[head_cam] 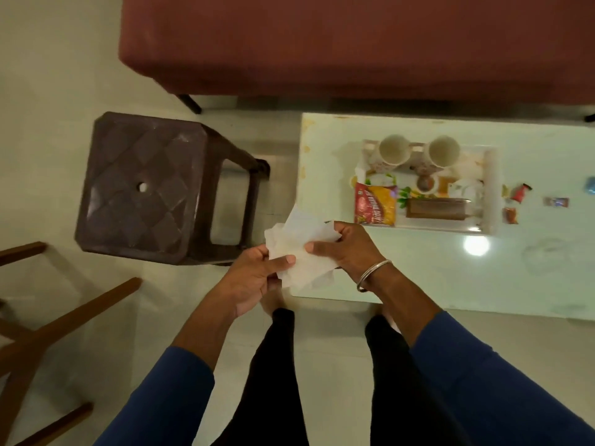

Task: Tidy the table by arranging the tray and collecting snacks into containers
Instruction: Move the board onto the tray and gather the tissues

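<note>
Pinching a crumpled white tissue with both hands at once: left hand curling thumb and fingers round its near-left edge, right hand nipping its right edge between thumb and forefinger, a metal bangle sitting on that wrist. Holding it in the air over the near-left corner of the glass table, clear of the top.

Lying just beyond the right hand's grip: the tray, carrying two cups along its far side, a red-and-yellow snack packet nearest the tissue, a brown box beside that, and a small bowl in between. Scattered further right of the grip, well apart from both hands: loose wrapped sweets, one more lying alone beyond them. Standing left of the grip: a dark plastic stool.

Judging the risks from here:
- Tearing the tissue, being thin and pulled from two edges at once.
- Letting a loose flap trail onto the snack packet, or catch it and drag it off the tray's near-left end.
- Knocking a cup while reaching past the grip toward the sweets, both cups standing upright and apparently empty.
- Leaving the sweets uncollected, both hands being occupied and no container for them clearly showing.
</note>
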